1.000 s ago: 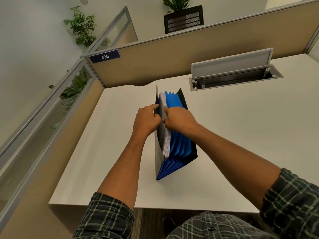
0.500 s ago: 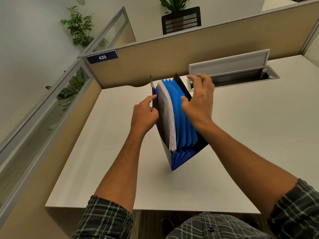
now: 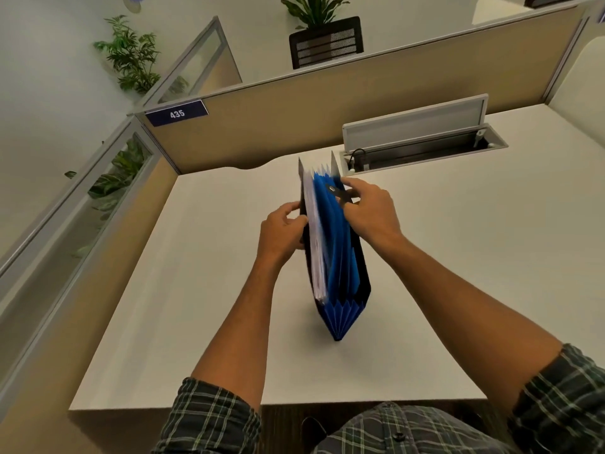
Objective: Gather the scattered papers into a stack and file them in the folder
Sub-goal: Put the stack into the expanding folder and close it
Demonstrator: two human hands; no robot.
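Observation:
A black expanding folder (image 3: 340, 257) with blue accordion pockets stands upright on its spine on the white desk (image 3: 203, 290). A white stack of papers (image 3: 316, 250) sits in its leftmost pocket, top edges showing. My left hand (image 3: 281, 232) grips the folder's left cover. My right hand (image 3: 370, 208) holds the right cover near its top and pinches a small black clasp strap there.
An open cable tray (image 3: 422, 149) with a raised grey lid is set into the desk behind the folder. Beige partition walls (image 3: 294, 119) close the desk at the back and left. A plaid-shirted lap sits at the near desk edge.
The folder has been set upright from a rightward lean. My right hand came down from the folder's top back corner to the clasp on the right cover.

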